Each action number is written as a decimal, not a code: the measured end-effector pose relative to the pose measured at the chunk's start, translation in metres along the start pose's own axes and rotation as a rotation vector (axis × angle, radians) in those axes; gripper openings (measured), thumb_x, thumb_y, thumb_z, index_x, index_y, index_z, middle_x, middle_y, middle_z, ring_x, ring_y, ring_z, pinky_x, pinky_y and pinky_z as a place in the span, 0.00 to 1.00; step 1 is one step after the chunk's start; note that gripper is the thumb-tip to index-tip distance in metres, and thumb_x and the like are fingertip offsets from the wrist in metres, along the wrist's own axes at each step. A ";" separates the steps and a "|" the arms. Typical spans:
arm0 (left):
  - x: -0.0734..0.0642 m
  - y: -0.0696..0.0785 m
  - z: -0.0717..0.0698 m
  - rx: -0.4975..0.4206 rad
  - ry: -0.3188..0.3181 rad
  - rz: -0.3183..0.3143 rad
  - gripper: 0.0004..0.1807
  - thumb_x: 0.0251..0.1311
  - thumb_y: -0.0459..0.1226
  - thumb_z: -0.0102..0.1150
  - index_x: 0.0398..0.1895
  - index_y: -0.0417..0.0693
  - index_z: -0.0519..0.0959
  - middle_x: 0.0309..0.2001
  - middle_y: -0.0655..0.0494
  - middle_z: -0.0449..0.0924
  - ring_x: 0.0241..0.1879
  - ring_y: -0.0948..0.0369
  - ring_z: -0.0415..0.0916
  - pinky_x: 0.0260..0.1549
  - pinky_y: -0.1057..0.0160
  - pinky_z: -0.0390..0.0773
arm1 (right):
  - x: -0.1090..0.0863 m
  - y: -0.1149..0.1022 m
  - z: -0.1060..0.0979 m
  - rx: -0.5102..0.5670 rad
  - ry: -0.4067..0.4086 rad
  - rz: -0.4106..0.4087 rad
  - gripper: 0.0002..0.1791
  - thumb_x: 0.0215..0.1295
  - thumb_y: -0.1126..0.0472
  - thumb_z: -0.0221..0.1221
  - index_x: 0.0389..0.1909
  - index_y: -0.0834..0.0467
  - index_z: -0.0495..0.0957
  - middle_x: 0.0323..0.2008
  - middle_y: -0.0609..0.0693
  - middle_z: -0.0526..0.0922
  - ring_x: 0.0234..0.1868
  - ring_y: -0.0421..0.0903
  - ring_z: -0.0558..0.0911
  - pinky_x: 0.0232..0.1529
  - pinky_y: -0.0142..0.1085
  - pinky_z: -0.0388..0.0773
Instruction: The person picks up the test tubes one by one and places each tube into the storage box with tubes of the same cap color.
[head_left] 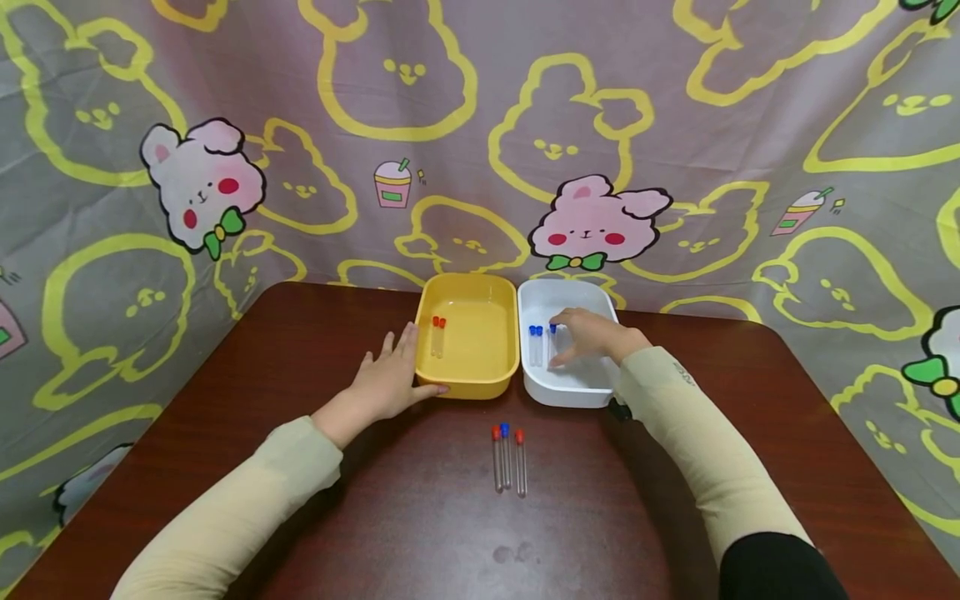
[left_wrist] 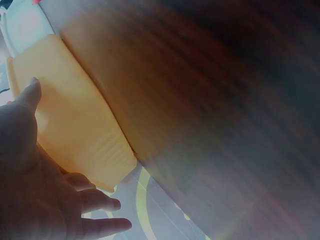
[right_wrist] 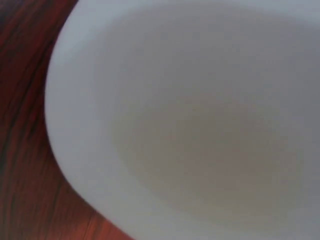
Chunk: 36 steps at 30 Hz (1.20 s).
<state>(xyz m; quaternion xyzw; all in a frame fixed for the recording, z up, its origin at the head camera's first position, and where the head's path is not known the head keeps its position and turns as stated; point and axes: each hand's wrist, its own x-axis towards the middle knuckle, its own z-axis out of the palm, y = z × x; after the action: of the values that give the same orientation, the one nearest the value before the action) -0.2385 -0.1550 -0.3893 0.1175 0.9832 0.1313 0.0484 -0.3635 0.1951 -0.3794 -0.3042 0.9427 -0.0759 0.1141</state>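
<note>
My left hand (head_left: 386,379), fingers spread, rests against the left side of a yellow tray (head_left: 506,333), thumb by its front rim. In the left wrist view, the same hand (left_wrist: 45,175) lies along the tray's outer wall (left_wrist: 75,110). Inside the tray are two red-capped test tubes (head_left: 438,337). My right hand (head_left: 592,335) reaches into a white tray (head_left: 570,396), thumb and fingers apart around a blue-capped test tube (head_left: 552,330) lying there. Two more blue-capped tubes (head_left: 536,346) lie to its left. The right wrist view shows only white tray wall (right_wrist: 75,125) and table.
In front of the trays, two red-capped tubes (head_left: 521,467) and one blue-capped tube (head_left: 506,432) lie on the dark wooden table (head_left: 420,517). The trays stand side by side near the table's back edge. A patterned curtain (head_left: 465,167) hangs behind.
</note>
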 end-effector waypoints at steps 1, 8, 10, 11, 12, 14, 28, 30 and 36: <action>0.000 0.000 0.000 0.001 0.001 0.001 0.64 0.64 0.64 0.61 0.82 0.35 0.35 0.82 0.39 0.36 0.78 0.37 0.40 0.68 0.30 0.52 | 0.000 0.000 0.000 0.000 -0.002 0.000 0.47 0.56 0.43 0.75 0.69 0.69 0.71 0.66 0.66 0.74 0.69 0.62 0.70 0.72 0.53 0.61; 0.001 0.000 0.000 -0.004 -0.002 0.002 0.64 0.64 0.65 0.60 0.82 0.35 0.35 0.82 0.39 0.35 0.78 0.37 0.40 0.69 0.31 0.52 | 0.001 -0.002 0.000 0.008 -0.020 0.027 0.47 0.57 0.44 0.75 0.70 0.68 0.70 0.68 0.67 0.72 0.70 0.63 0.68 0.73 0.53 0.60; 0.002 0.000 0.000 -0.003 -0.007 0.000 0.64 0.64 0.65 0.60 0.82 0.35 0.34 0.82 0.40 0.35 0.78 0.37 0.40 0.69 0.31 0.52 | 0.001 -0.003 0.000 0.010 -0.026 0.042 0.47 0.58 0.45 0.75 0.70 0.68 0.70 0.68 0.67 0.72 0.70 0.63 0.68 0.73 0.53 0.59; 0.002 0.000 0.000 -0.001 -0.007 0.001 0.64 0.64 0.65 0.60 0.82 0.35 0.34 0.82 0.40 0.35 0.78 0.37 0.40 0.69 0.31 0.52 | 0.001 -0.003 0.000 0.009 -0.030 0.048 0.47 0.58 0.45 0.75 0.70 0.68 0.70 0.68 0.66 0.71 0.70 0.62 0.68 0.73 0.54 0.59; 0.002 0.000 0.000 0.000 -0.007 0.001 0.65 0.64 0.65 0.60 0.82 0.35 0.34 0.82 0.40 0.35 0.78 0.37 0.40 0.69 0.31 0.52 | 0.001 -0.003 0.000 0.009 -0.034 0.054 0.46 0.58 0.45 0.75 0.70 0.67 0.70 0.68 0.66 0.71 0.70 0.63 0.68 0.73 0.54 0.59; 0.002 0.000 0.000 0.003 -0.011 -0.003 0.65 0.64 0.65 0.60 0.82 0.36 0.34 0.82 0.40 0.35 0.79 0.37 0.39 0.69 0.32 0.52 | 0.002 -0.004 0.000 0.011 -0.041 0.052 0.46 0.58 0.45 0.75 0.70 0.68 0.70 0.68 0.67 0.71 0.70 0.63 0.68 0.73 0.54 0.59; 0.001 0.000 -0.001 -0.001 -0.008 -0.001 0.65 0.64 0.65 0.61 0.82 0.35 0.34 0.82 0.39 0.36 0.78 0.37 0.40 0.69 0.31 0.52 | 0.004 -0.003 0.004 0.036 -0.072 0.060 0.48 0.60 0.45 0.73 0.74 0.65 0.67 0.71 0.66 0.68 0.72 0.63 0.65 0.73 0.56 0.57; 0.001 0.000 -0.002 -0.001 -0.009 -0.001 0.65 0.64 0.65 0.61 0.82 0.35 0.34 0.82 0.39 0.35 0.78 0.37 0.40 0.69 0.31 0.52 | 0.005 -0.004 0.003 0.040 -0.080 0.076 0.48 0.60 0.44 0.73 0.75 0.64 0.66 0.71 0.66 0.68 0.72 0.63 0.65 0.73 0.56 0.57; 0.001 0.000 -0.002 0.006 -0.004 0.003 0.64 0.65 0.64 0.60 0.82 0.35 0.35 0.82 0.39 0.36 0.78 0.37 0.40 0.69 0.31 0.52 | 0.005 -0.005 0.004 0.033 -0.085 0.089 0.52 0.59 0.42 0.73 0.77 0.63 0.63 0.72 0.66 0.66 0.73 0.64 0.64 0.73 0.56 0.56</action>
<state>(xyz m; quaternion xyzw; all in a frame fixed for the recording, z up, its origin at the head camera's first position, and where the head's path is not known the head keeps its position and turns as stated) -0.2394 -0.1552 -0.3878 0.1192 0.9833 0.1281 0.0501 -0.3640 0.1878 -0.3828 -0.2628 0.9483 -0.0732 0.1625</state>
